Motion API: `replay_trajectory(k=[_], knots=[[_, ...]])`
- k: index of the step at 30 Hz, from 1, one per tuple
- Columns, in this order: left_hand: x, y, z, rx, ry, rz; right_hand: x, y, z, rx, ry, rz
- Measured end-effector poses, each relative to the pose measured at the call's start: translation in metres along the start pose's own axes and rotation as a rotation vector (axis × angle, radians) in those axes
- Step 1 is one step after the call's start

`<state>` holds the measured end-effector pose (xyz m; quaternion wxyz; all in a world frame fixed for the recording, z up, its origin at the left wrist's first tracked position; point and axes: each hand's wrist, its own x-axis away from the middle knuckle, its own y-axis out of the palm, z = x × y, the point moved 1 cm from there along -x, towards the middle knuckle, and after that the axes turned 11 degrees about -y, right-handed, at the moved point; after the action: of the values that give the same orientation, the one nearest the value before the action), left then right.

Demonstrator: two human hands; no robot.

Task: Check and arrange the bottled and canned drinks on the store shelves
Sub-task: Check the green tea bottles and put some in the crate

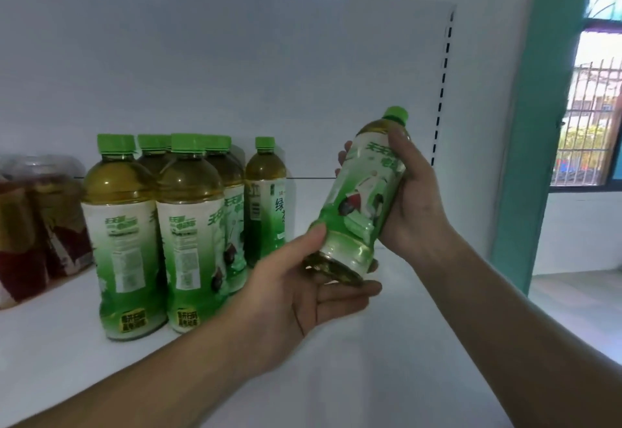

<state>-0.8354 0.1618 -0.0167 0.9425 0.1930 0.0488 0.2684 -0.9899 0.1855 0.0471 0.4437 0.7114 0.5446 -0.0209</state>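
Note:
A green-tea bottle [360, 198] with a green cap and green-white label is tilted in the air over the white shelf [387, 343], cap up and to the right. My left hand [303, 296] cups its base from below, thumb on the label. My right hand [407, 202] wraps around its upper half from the right. Several matching green-tea bottles [188, 232] stand upright in a cluster on the shelf to the left, one further back [266, 198].
Reddish-brown drink bottles [37, 225] in clear wrap stand at the far left. The shelf's white back panel [235, 74] rises behind, its slotted upright [442, 84] at the right. A teal pillar [538, 124] and barred windows lie beyond.

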Motion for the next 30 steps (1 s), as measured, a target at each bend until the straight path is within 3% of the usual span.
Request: replay_trajectory(k=[4, 7, 11, 14, 20, 26, 30], knots=[[-0.006, 0.0, -0.003, -0.103, 0.149, 0.177, -0.004, -0.001, 0.001, -0.016, -0.127, 0.105], [-0.005, -0.004, -0.006, -0.182, 0.23, 0.276, -0.006, -0.003, 0.001, -0.023, -0.14, 0.071], [0.006, -0.001, 0.003, 0.121, 0.049, 0.152, -0.005, -0.006, -0.002, -0.07, -0.083, -0.089], [0.004, -0.001, 0.0, 0.103, -0.08, 0.14, -0.007, -0.009, -0.001, -0.039, -0.077, -0.091], [0.0, 0.0, 0.001, 0.022, 0.12, 0.22, -0.011, -0.012, 0.0, 0.011, -0.128, -0.053], [0.003, -0.005, 0.005, 0.171, -0.061, 0.176, -0.011, -0.01, 0.0, -0.026, -0.095, -0.104], [0.0, -0.001, 0.002, 0.098, 0.101, 0.225, -0.01, -0.01, 0.001, 0.024, -0.14, 0.0]])
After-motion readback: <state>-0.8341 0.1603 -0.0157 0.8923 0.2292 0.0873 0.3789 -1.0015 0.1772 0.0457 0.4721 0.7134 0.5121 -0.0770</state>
